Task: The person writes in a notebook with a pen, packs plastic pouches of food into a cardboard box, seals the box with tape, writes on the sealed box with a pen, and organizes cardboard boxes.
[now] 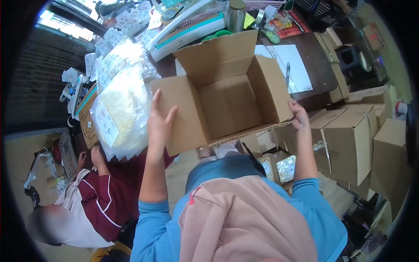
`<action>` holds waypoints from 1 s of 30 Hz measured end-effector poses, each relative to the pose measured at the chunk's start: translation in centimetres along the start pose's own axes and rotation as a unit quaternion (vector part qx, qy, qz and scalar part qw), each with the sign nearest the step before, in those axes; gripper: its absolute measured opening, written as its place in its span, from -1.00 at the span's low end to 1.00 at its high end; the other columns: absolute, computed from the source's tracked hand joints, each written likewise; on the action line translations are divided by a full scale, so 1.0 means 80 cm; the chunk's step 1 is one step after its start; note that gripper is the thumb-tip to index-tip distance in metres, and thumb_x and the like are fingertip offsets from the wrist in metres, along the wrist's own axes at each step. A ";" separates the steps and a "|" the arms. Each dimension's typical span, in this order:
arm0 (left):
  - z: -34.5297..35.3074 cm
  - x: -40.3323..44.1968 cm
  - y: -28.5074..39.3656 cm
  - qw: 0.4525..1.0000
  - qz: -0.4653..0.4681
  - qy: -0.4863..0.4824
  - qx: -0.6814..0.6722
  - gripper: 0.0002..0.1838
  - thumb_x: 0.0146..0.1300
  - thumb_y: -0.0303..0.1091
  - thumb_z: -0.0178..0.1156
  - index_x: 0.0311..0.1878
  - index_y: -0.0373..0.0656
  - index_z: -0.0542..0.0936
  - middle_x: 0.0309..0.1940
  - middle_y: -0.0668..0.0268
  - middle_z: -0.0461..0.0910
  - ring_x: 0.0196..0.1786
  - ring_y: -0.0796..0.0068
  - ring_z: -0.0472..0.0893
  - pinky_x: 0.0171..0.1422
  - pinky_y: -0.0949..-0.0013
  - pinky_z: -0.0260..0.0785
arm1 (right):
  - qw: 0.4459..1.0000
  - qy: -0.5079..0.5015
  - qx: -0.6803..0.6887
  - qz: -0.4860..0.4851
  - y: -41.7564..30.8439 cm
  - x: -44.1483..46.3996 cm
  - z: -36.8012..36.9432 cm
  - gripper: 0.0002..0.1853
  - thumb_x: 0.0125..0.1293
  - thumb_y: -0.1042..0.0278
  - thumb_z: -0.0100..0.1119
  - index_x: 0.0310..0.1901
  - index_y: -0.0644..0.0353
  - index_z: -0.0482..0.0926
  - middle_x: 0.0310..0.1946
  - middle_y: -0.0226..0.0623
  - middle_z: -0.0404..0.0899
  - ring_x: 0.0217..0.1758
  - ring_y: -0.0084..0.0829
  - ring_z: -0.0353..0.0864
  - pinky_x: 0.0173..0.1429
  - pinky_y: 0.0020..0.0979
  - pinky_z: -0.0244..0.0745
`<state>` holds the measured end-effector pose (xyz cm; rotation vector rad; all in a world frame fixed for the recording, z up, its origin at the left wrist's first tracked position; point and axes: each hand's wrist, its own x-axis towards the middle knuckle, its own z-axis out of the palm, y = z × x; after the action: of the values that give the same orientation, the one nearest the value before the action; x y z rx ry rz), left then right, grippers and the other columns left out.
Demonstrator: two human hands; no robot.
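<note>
An open cardboard box [229, 100] is tilted toward me at the table's front edge, with its flaps spread and its bare inside showing. My left hand [159, 122] holds the left flap, thumb on the inner face and a finger along the outer edge; its other fingers are hidden. At the front right corner, my right hand [299, 115] grips the box with bent fingers. Behind the box's right side lie white paper sheets [299, 65] with a pen [288, 72] on them.
Clear plastic bags with pale contents [124, 105] are piled on the left. A metal flask [237, 16] and a green tape roll [273, 36] stand at the back. Cardboard boxes [349, 135] are stacked on the right. Another person in a maroon sleeve [102, 198] sits at the left.
</note>
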<state>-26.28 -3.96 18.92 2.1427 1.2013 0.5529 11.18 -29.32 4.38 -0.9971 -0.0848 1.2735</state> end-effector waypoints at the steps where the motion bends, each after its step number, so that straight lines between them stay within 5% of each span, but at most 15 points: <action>1: 0.008 -0.007 0.003 0.997 -0.064 0.002 0.031 -0.30 0.16 -0.25 0.12 0.35 -0.03 0.07 0.11 -0.11 0.36 0.15 0.00 0.39 0.15 0.20 0.30 | 1.000 0.000 -0.002 -0.006 0.003 0.012 -0.001 -0.61 0.20 0.40 0.11 0.07 0.31 0.38 -0.08 -0.25 0.53 -0.05 -0.44 0.54 0.06 -0.44 0.41; 3: 0.038 -0.021 -0.031 0.989 -0.103 0.003 0.107 -0.32 0.26 0.02 -0.04 0.37 -0.01 0.03 0.19 -0.15 0.23 0.17 -0.10 0.32 0.17 0.17 0.26 | 0.997 -0.008 0.072 0.009 0.028 0.012 0.005 -0.60 0.22 0.36 0.09 0.07 0.32 0.37 -0.06 -0.25 0.52 -0.03 -0.43 0.52 0.08 -0.44 0.40; 6: 0.081 -0.028 -0.043 0.984 -0.118 0.013 0.137 -0.29 0.28 0.10 -0.14 0.39 -0.05 -0.02 0.25 -0.20 0.08 0.28 -0.17 0.14 0.31 0.09 0.05 | 0.996 -0.024 0.080 -0.022 0.031 0.019 0.002 -0.60 0.24 0.36 0.07 0.08 0.33 0.36 -0.04 -0.25 0.51 -0.01 -0.43 0.51 0.10 -0.44 0.38; 7: 0.086 -0.024 -0.041 0.979 -0.042 0.048 0.192 -0.25 0.28 0.14 -0.19 0.39 -0.12 -0.05 0.34 -0.13 -0.08 0.38 -0.16 -0.10 0.39 -0.01 -0.24 | 0.996 -0.026 0.080 -0.021 0.029 0.021 0.006 -0.60 0.24 0.36 0.07 0.08 0.33 0.36 -0.04 -0.25 0.51 -0.01 -0.43 0.51 0.10 -0.44 0.38; 10: 0.091 -0.026 -0.030 0.975 0.080 -0.041 0.203 -0.22 0.26 0.16 -0.19 0.39 -0.16 -0.04 0.39 -0.03 -0.16 0.43 -0.04 -0.24 0.40 -0.06 -0.42 | 0.997 0.008 0.066 -0.042 0.023 0.018 0.014 -0.61 0.24 0.37 0.06 0.08 0.34 0.36 -0.05 -0.23 0.51 0.01 -0.42 0.50 0.11 -0.43 0.38; 11: 0.105 -0.023 -0.041 0.989 0.139 -0.050 0.029 -0.23 0.24 0.16 -0.18 0.39 -0.13 -0.01 0.41 0.07 -0.20 0.45 0.02 -0.27 0.40 -0.06 -0.46 | 0.997 0.010 0.064 -0.038 0.023 0.018 0.010 -0.61 0.24 0.37 0.06 0.08 0.34 0.36 -0.05 -0.23 0.51 0.01 -0.42 0.50 0.11 -0.43 0.38; 15: 0.111 -0.021 -0.052 0.989 0.142 -0.019 -0.044 -0.25 0.24 0.13 -0.18 0.39 -0.11 0.00 0.39 0.06 -0.07 0.45 0.07 -0.21 0.39 -0.08 -0.49 | 0.997 0.009 0.072 -0.021 0.017 0.021 0.017 -0.63 0.24 0.39 0.05 0.06 0.34 0.37 -0.07 -0.22 0.52 -0.02 -0.40 0.51 0.09 -0.40 0.40; 17: 0.075 -0.004 -0.028 0.966 0.188 -0.176 -0.016 -0.18 0.17 0.16 -0.07 0.39 -0.10 -0.01 0.37 0.07 0.01 0.43 0.09 -0.06 0.42 0.07 -0.32 | 0.997 0.016 0.071 -0.023 0.008 0.021 0.024 -0.65 0.24 0.40 0.04 0.04 0.33 0.38 -0.08 -0.22 0.52 -0.03 -0.39 0.52 0.07 -0.39 0.41; 18: 0.062 0.001 -0.003 0.966 0.188 -0.176 -0.015 -0.18 0.17 0.16 -0.07 0.39 -0.10 -0.01 0.37 0.07 0.01 0.43 0.09 -0.06 0.42 0.07 -0.32 | 0.997 0.035 0.060 -0.015 0.006 0.018 0.025 -0.67 0.23 0.41 0.06 0.01 0.33 0.40 -0.11 -0.23 0.53 -0.06 -0.39 0.53 0.05 -0.38 0.42; 19: 0.055 0.005 0.032 0.904 0.067 -0.391 -0.161 -0.12 0.11 0.20 0.00 0.39 -0.11 -0.01 0.35 0.04 0.04 0.41 0.10 0.01 0.41 0.16 -0.19 | 0.997 0.054 0.047 -0.007 0.003 0.015 0.026 -0.69 0.22 0.42 0.07 -0.01 0.32 0.41 -0.13 -0.23 0.53 -0.09 -0.38 0.54 0.03 -0.37 0.44; 20: 0.054 0.007 0.057 0.763 -0.058 -0.573 -0.294 -0.05 0.05 0.23 0.07 0.39 -0.12 -0.01 0.34 0.01 0.07 0.38 0.11 0.09 0.39 0.26 -0.06 | 0.997 0.055 0.048 -0.008 -0.001 0.011 0.029 -0.69 0.22 0.42 0.07 -0.01 0.32 0.41 -0.13 -0.23 0.53 -0.09 -0.38 0.54 0.03 -0.37 0.44; 22: 0.057 0.000 0.077 0.811 0.136 -0.562 -0.092 -0.01 -0.01 0.09 0.23 0.38 -0.18 -0.03 0.34 -0.02 0.03 0.37 0.17 0.13 0.38 0.32 0.03 | 0.992 0.124 0.004 -0.013 -0.011 0.006 0.038 -0.75 0.20 0.45 0.09 -0.08 0.31 0.45 -0.18 -0.25 0.55 -0.14 -0.40 0.56 -0.01 -0.39 0.45; 24: 0.065 -0.019 0.099 0.828 0.172 -0.529 0.079 0.16 -0.19 0.18 0.33 0.38 -0.17 -0.07 0.32 -0.09 0.03 0.27 -0.03 0.25 0.29 0.19 0.17 | 0.989 0.144 -0.008 -0.014 -0.013 0.006 0.042 -0.75 0.19 0.45 0.10 -0.09 0.30 0.46 -0.19 -0.25 0.55 -0.15 -0.41 0.56 -0.03 -0.40 0.45; 26: 0.084 -0.040 0.094 0.876 0.223 -0.399 0.154 -0.03 -0.18 0.13 0.32 0.27 -0.17 0.17 0.14 -0.04 0.32 0.03 0.01 0.49 0.04 0.17 0.38 | 0.987 0.159 -0.021 -0.013 -0.015 0.008 0.047 -0.76 0.18 0.46 0.10 -0.10 0.30 0.46 -0.20 -0.26 0.55 -0.16 -0.41 0.56 -0.04 -0.41 0.45; 30: 0.133 -0.053 0.055 0.908 0.200 -0.305 0.208 -0.47 -0.06 -0.04 0.24 -0.04 -0.11 0.40 -0.24 0.18 0.54 -0.31 0.23 0.62 -0.28 0.26 0.46 | 0.979 0.158 -0.128 -0.006 -0.039 0.001 0.062 -0.70 0.19 0.42 0.14 -0.05 0.30 0.43 -0.23 -0.27 0.57 -0.16 -0.46 0.54 -0.05 -0.43 0.41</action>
<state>-19.14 -12.64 14.00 2.6553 0.5586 -0.2512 10.76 -26.28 9.35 -1.4084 -0.0097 1.0956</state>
